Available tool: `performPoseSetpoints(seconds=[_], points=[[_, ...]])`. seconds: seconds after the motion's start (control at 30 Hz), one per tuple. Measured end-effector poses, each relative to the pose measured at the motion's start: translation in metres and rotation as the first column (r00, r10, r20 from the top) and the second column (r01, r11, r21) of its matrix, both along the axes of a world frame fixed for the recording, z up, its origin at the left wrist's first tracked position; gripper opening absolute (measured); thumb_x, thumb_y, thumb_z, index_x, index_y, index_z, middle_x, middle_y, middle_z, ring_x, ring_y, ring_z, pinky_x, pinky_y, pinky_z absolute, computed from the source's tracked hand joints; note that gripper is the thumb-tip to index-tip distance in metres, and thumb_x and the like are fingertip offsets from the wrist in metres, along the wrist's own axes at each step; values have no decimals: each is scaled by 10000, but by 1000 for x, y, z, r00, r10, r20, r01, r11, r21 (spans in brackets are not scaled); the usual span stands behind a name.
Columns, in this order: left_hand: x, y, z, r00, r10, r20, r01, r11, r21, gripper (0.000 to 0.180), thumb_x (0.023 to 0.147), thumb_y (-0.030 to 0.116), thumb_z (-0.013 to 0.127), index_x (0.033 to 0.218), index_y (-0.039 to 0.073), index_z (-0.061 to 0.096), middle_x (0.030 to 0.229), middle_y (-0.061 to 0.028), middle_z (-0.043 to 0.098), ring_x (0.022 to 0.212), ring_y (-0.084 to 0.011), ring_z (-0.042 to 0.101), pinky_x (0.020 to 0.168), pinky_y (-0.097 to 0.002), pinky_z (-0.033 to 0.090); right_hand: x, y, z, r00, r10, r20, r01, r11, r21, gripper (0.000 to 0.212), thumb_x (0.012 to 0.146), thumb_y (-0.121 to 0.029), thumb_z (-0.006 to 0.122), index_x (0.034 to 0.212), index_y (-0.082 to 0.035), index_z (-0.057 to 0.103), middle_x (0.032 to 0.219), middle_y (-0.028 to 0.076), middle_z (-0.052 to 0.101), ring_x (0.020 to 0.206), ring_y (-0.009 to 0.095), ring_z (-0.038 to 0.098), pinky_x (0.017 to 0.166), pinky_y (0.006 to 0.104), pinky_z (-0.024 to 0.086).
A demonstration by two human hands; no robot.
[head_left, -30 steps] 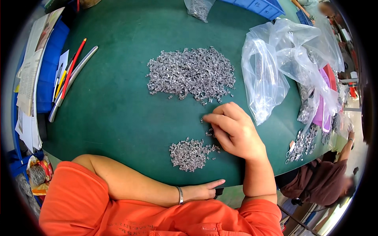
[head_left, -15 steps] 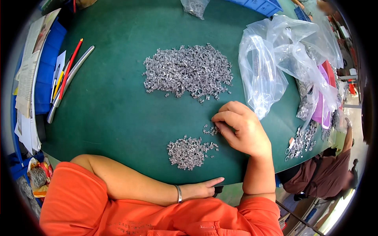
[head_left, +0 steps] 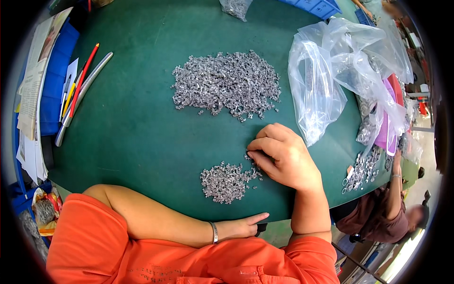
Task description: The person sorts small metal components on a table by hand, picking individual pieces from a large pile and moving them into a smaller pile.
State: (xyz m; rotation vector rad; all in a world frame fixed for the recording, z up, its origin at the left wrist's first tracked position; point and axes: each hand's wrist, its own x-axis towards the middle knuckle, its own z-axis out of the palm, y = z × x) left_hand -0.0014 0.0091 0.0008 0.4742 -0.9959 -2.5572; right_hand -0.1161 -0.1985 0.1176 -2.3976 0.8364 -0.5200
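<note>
My right hand (head_left: 286, 158) is closed in a pinch low over the green table, thumb against fingertips. Tiny grey metal parts show right at its fingertips; exactly what is pinched is mostly hidden. Just below and to its left lies a small heap of the same metal parts (head_left: 222, 183), with a few strays toward the hand. Farther off spreads a much larger heap (head_left: 227, 85). At the near table edge rests my left hand (head_left: 241, 228), a bracelet on its wrist. Its index finger is stretched out, the other fingers partly bent, and nothing shows in it.
Clear plastic bags (head_left: 317, 90) lie at the right, beside a purple basket (head_left: 388, 118) and scattered metal rings (head_left: 362, 170). Pens (head_left: 80, 87) and a blue bin (head_left: 56, 85) with papers are at the left. Another person (head_left: 378, 213) is at the far right.
My right hand has moved slightly left, and its fingertips now cover the spot where the stray parts lay. My left hand stays put. The other person has shifted, with an arm raised.
</note>
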Motion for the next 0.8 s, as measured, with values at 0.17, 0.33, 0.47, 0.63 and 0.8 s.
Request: performPoseSetpoints(seconds=[0.17,0.33,0.47,0.63,0.8], points=[[0,-2,4,1000,8,18,-8,1000,25,152,888,34,466,766,89,538,783,-5,407,877,-102,574,1318,-496,127,-7,0,6,999,-21,-37,23,998,58,136,739,-45,767,851,-58,691,839,71,597,796,290,616,735,406,511],[-2,3,-1,999,41,-19,-40,998,54,144,887,25,469,775,84,539,785,-6,400,871,-96,571,1320,-487,120,-10,-1,6,998,-62,-22,63,997,48,142,724,-17,739,850,-57,687,828,81,598,781,305,617,716,415,517],[-1,-1,2,999,-24,34,25,999,-31,158,911,5,467,781,72,525,791,-6,388,904,-77,564,1323,-443,119,-6,1,6,1000,-26,-14,27,998,50,139,732,-14,731,856,-55,684,831,83,602,782,304,619,717,414,517],[0,-8,7,982,-129,138,145,984,-108,195,961,5,455,781,70,495,798,-3,373,930,-50,542,1319,-380,132,-5,0,3,999,-47,-10,47,998,50,141,742,-32,745,868,-60,687,840,77,600,793,297,619,721,412,508],[0,-9,3,986,-120,118,134,985,-113,176,944,7,462,784,70,500,800,-5,378,910,-62,541,1316,-402,134,0,-1,3,999,42,-26,-42,999,6,187,750,2,773,922,-38,712,881,96,640,790,291,624,669,392,506]])
